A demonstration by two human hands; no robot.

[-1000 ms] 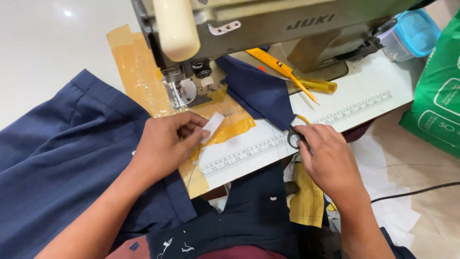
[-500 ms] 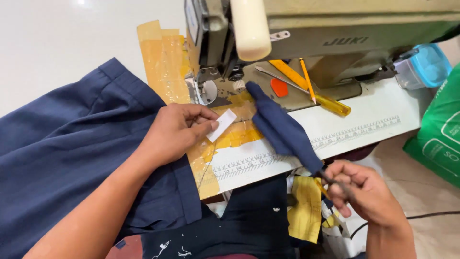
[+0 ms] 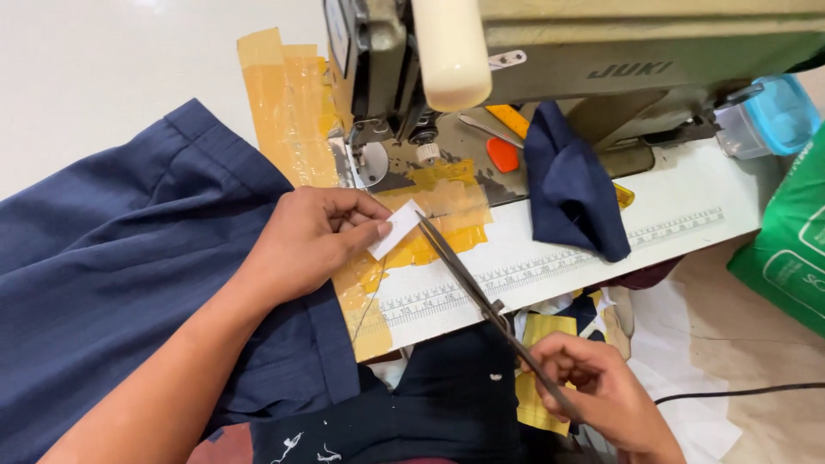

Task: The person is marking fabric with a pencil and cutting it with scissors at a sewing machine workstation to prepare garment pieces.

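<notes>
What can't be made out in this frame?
- Needle area: hidden behind the sewing machine head.
- Scissors handles: covered by the right hand.
- White tag face: too small, partly under left hand fingers.
- Blue container: cut by the right edge.

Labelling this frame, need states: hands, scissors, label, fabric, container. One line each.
left hand: pinching the small white label by its edge
right hand: gripping the scissors' handles
scissors: blades nearly closed, tips at the label
navy garment: spread flat left of the sewing machine
small navy piece: folded, lying on the machine bed
blue container: lid on
</notes>
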